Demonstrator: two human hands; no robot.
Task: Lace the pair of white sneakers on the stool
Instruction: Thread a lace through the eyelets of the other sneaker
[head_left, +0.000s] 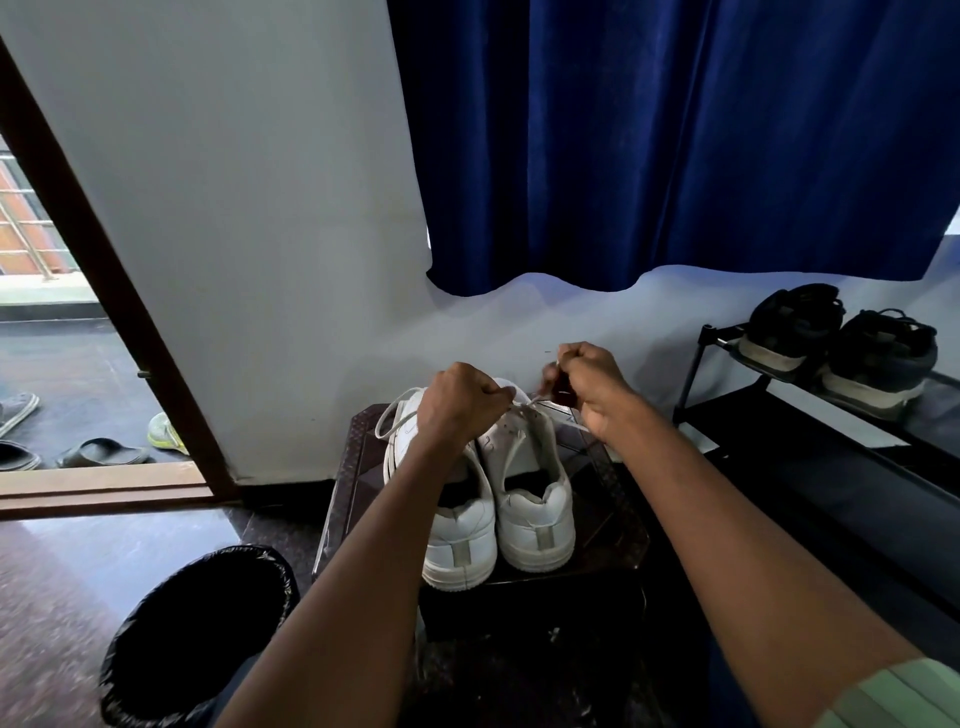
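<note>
Now lacing the right sneaker (530, 488), side by side with its mate, heels toward the stool's (353, 467) near edge; left hand (457, 410) and right hand (592, 384) pinching lace ends (522, 402) over the far toe end.

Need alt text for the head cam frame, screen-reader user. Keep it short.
Two bare hands, left hand and right hand, each pinch a white shoelace above a pair of white leather sneakers standing heels toward the camera on a dark brown stool. A black-lined bin sits lower left; a black shoe rack with dark shoes stands right.
</note>
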